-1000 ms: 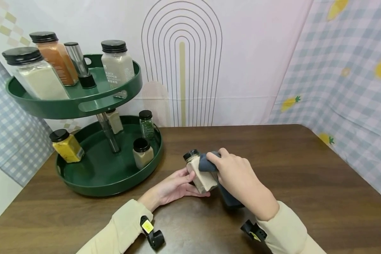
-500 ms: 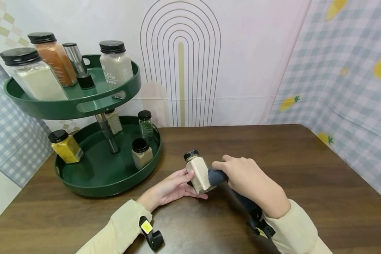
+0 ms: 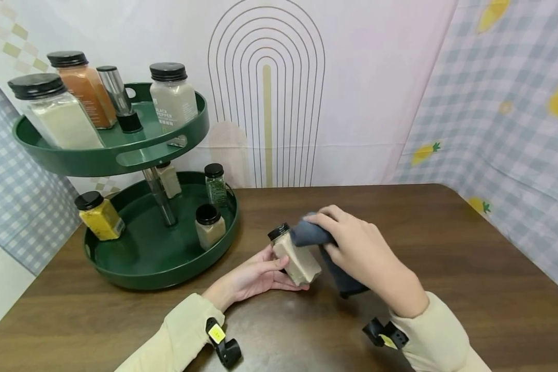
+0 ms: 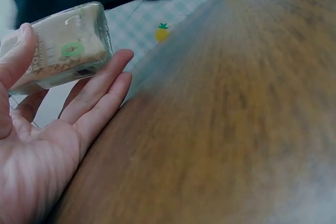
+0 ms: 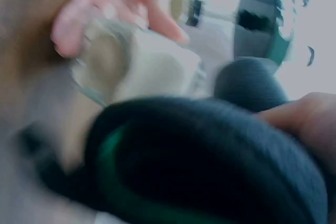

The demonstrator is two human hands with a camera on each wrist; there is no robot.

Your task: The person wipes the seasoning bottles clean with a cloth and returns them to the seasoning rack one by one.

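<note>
In the head view my left hand (image 3: 262, 274) holds a small glass spice jar (image 3: 299, 262) with pale powder and a black cap. The jar leans, cap toward the upper left. Seen from the left wrist, my thumb lies along the jar (image 4: 65, 45), and two fingers extend past its base. My right hand (image 3: 360, 248) grips a dark blue-grey cloth (image 3: 346, 279), a folded end of which overlaps the jar's upper side just below the cap. In the blurred right wrist view the cloth (image 5: 210, 145) fills the front, hiding part of the jar (image 5: 152, 66).
A two-tier green rack (image 3: 163, 276) stands at the left on the wooden table (image 3: 446, 248). Its upper tray (image 3: 79, 163) bears several large jars and a metal cylinder (image 3: 118, 95). Smaller spice jars, including a yellow one (image 3: 101, 219), sit on the lower tier.
My right hand and the cloth went down toward the jar's base half a second ago, and are now back up near its cap. The left hand stays put, the jar tilting slightly.
</note>
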